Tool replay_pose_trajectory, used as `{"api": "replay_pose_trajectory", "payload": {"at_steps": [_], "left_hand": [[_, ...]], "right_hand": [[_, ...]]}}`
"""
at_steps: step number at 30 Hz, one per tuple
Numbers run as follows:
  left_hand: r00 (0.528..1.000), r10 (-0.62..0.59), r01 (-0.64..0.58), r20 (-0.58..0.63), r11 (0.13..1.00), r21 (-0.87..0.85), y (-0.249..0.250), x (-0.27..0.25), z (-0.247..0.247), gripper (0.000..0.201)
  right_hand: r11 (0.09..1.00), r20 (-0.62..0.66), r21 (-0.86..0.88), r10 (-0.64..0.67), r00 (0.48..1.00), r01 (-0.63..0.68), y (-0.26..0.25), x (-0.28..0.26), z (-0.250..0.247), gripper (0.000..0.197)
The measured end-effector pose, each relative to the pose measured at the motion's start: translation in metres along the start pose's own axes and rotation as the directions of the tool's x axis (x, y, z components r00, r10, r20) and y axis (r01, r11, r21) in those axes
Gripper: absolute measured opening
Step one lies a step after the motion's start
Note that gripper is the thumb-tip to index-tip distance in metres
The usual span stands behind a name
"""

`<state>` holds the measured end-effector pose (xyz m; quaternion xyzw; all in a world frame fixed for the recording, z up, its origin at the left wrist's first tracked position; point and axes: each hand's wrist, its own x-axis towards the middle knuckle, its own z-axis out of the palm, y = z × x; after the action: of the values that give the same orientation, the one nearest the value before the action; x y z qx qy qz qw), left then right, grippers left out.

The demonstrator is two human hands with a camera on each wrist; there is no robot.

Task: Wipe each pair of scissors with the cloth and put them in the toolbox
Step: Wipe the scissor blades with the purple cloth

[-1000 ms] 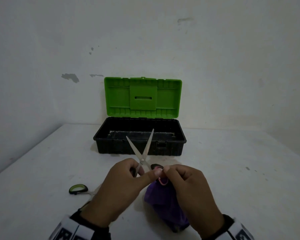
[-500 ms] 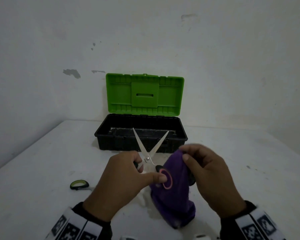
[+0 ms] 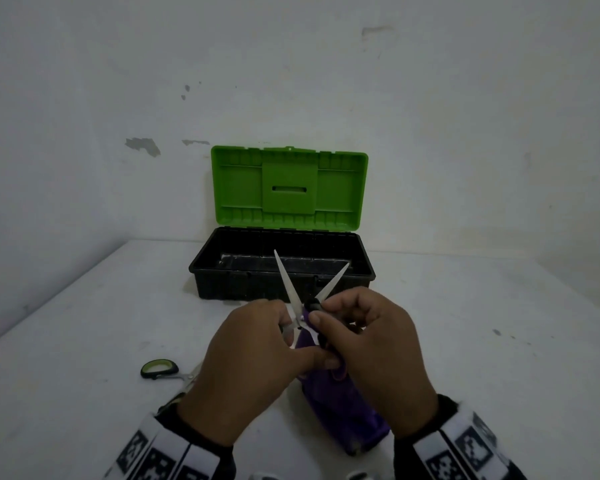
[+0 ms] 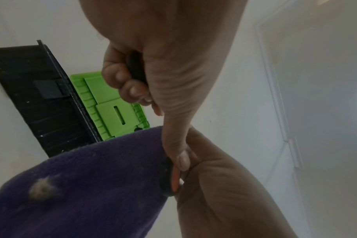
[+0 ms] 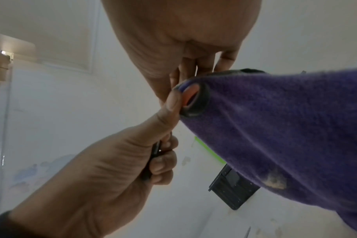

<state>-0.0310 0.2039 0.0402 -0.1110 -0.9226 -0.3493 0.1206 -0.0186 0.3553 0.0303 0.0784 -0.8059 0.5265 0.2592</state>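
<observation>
The open scissors (image 3: 297,299) are held in the air just in front of the toolbox (image 3: 281,271), between it and the person, with both blades spread in a V and their tips pointing up and away toward the toolbox; the long axis runs from the handles, low between the two hands, up to the blade tips over the front wall of the toolbox. The left hand (image 3: 253,362) grips one black handle with its fingers curled round it, and its thumb presses on the other handle ring (image 4: 169,175). The right hand (image 3: 368,344) holds the purple cloth (image 3: 347,410) with its fingers curled, pinching it against the scissors near the pivot; the cloth hangs down from there to the worktop (image 3: 84,341). Risk: the blades are spread and bare, so a wiping stroke with the cloth toward the tips could bring the right fingers onto an edge, and a thin fold would give little protection. A loose left grip could let the scissors twist or the blades close on the cloth. A second pair of scissors (image 3: 163,370) with a green-and-black handle lies flat on the worktop, left of and nearer than the toolbox, partly hidden by the left hand. The toolbox stands open, green lid (image 3: 288,188) upright.
</observation>
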Motion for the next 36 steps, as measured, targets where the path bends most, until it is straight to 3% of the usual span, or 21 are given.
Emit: {"api": "replay_pose_trajectory", "payload": {"at_steps": [8,12,16,21,25,29,33,36], "left_hand": [[1.0,-0.007,0.007,-0.002,0.991,0.137,0.003,0.0,0.005,0.05],[0.999,-0.04,0.036,0.028,0.991,0.125,0.002,0.003,0.005,0.048],[0.998,-0.038,0.033,0.047,0.995,0.093,0.005,0.001,0.004,0.057],[0.997,-0.046,0.038,0.061,0.992,0.123,0.006,0.003,0.004,0.051],[0.999,-0.016,0.012,0.043,0.996,0.087,0.007,0.002,0.005,0.057],[0.999,-0.032,0.028,0.039,0.996,0.084,0.003,0.002,0.008,0.053],[0.999,-0.023,0.021,0.044,0.998,0.065,0.004,0.0,0.006,0.057],[0.998,-0.033,0.029,0.054,0.997,0.074,0.002,0.0,0.006,0.056]], "right_hand": [[0.999,-0.173,-0.053,-0.001,0.985,-0.009,-0.002,0.003,0.007,0.015],[0.997,-0.09,-0.069,0.011,0.996,-0.018,-0.002,0.0,0.012,0.012],[0.997,-0.189,-0.082,-0.009,0.982,-0.007,0.003,0.008,0.006,0.015],[0.994,-0.118,-0.111,-0.006,0.993,-0.008,0.001,0.001,0.011,0.014],[0.992,-0.234,-0.129,-0.012,0.972,-0.019,0.006,0.009,0.004,0.018],[0.995,-0.173,-0.095,-0.006,0.985,-0.01,0.0,0.002,0.007,0.018],[0.994,-0.261,-0.112,-0.02,0.965,-0.009,0.004,0.009,0.001,0.019],[0.991,-0.203,-0.13,-0.049,0.978,0.022,0.002,0.003,0.005,0.018]]}}
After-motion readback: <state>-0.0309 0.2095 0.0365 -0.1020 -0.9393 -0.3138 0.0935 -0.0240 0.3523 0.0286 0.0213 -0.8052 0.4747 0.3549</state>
